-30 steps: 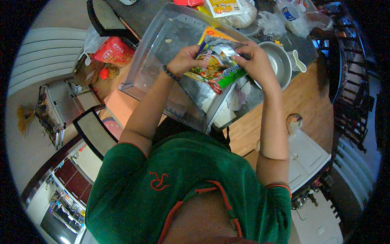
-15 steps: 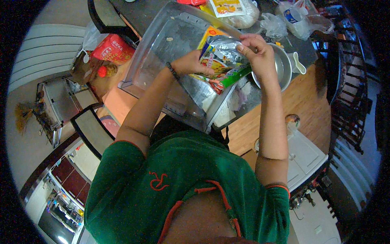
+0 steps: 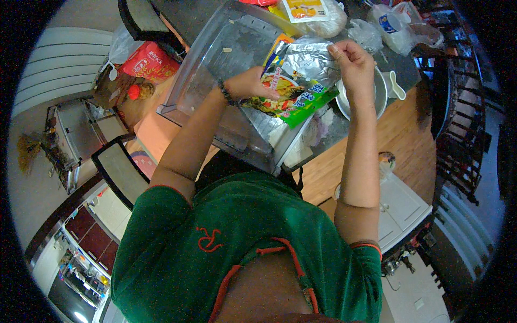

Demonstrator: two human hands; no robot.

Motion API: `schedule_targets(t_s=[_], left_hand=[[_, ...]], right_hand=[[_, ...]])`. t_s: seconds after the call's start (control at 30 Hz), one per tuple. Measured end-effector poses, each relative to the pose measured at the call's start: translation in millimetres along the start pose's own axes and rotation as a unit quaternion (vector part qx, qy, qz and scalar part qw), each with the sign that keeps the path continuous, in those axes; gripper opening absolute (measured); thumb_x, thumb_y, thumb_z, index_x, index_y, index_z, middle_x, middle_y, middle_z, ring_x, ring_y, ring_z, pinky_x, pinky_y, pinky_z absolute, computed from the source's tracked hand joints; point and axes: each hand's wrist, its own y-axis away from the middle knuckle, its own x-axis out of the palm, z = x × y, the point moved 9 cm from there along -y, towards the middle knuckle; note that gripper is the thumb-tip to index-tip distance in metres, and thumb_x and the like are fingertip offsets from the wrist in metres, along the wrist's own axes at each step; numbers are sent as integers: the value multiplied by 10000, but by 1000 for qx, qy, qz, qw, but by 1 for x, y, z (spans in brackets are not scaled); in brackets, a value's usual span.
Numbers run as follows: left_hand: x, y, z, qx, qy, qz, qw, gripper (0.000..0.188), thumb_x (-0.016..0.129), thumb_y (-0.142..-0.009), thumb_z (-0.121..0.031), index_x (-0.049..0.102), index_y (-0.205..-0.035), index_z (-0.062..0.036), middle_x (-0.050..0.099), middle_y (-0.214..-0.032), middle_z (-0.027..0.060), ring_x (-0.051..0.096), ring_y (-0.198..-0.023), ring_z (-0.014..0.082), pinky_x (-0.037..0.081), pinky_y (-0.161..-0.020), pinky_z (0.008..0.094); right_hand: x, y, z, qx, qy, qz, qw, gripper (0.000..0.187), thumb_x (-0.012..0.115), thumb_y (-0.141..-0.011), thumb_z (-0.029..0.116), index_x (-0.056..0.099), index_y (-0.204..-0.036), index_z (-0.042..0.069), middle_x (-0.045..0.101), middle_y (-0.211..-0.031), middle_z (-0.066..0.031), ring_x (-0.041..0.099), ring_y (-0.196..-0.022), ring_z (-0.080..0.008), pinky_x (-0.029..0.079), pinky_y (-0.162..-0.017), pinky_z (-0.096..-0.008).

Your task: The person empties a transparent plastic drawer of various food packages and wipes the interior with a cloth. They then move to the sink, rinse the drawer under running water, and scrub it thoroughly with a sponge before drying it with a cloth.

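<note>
Over a clear plastic bin [image 3: 188, 75] I hold a green and yellow food packet [image 3: 293, 94] with a picture of food on its front. My left hand [image 3: 249, 86] grips the packet's left side, thumb across the printed front. My right hand [image 3: 355, 62] pinches a corner of the wrinkled silver foil [image 3: 312, 60] at the packet's upper right. Whether that foil is the packet's folded back or a separate layer, I cannot tell. Behind the packet, part of another yellow packet [image 3: 281, 43] shows. Beneath my right wrist stands a round metal pot [image 3: 381, 91], partly hidden.
A white handle or spoon [image 3: 397, 86] lies by the pot. Plastic bags [image 3: 364, 35] and a yellow and white packet [image 3: 306, 9] sit at the table's far side. A chair [image 3: 142, 21] and a red bag [image 3: 151, 62] are to the left.
My right hand has moved right and slightly up, drawing the silver foil out with it. The packet's printed front is now flatter and shows more.
</note>
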Motion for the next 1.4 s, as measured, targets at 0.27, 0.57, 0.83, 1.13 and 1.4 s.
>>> schedule_targets(t_s=[0.27, 0.57, 0.83, 1.13, 1.4], left_hand=[[2, 7, 7, -21, 37, 31, 999, 470, 749, -699, -138, 547, -1093, 19, 639, -996, 89, 607, -843, 137, 489, -775, 282], [-1, 11, 5, -24, 83, 11, 996, 462, 730, -722, -133, 536, -1110, 27, 632, -1017, 95, 610, -857, 142, 496, -773, 294], [0, 12, 10, -50, 128, 16, 990, 450, 727, -723, -102, 539, -1112, 22, 626, -1036, 99, 610, -880, 148, 502, -768, 295], [2, 12, -5, 0, 152, 15, 988, 461, 738, -722, -141, 540, -1110, 11, 626, -1032, 91, 605, -870, 137, 495, -779, 295], [-5, 1, -25, 67, 241, -80, 965, 358, 675, -784, -134, 544, -1085, 11, 628, -930, 50, 599, -822, 123, 496, -744, 278]], right_hand=[[4, -12, -12, 17, -32, 7, 999, 104, 643, -797, 109, 623, -768, 11, 573, -673, 33, 470, -605, -55, 380, -562, -200], [14, -7, -6, 71, -106, 30, 991, 66, 634, -802, 95, 622, -789, 32, 569, -690, 38, 468, -621, -42, 375, -569, -182], [16, -6, 4, 13, -10, 62, 998, 94, 620, -814, 92, 589, -747, 34, 501, -655, 60, 429, -615, -39, 355, -555, -188], [46, 13, 42, -99, 218, 128, 962, 117, 619, -799, 125, 591, -792, 11, 596, -681, -109, 575, -606, -231, 435, -574, -315], [95, 34, -3, -5, 197, 391, 899, 142, 627, -761, 137, 611, -786, -2, 608, -742, -170, 587, -674, -331, 449, -620, -377]])
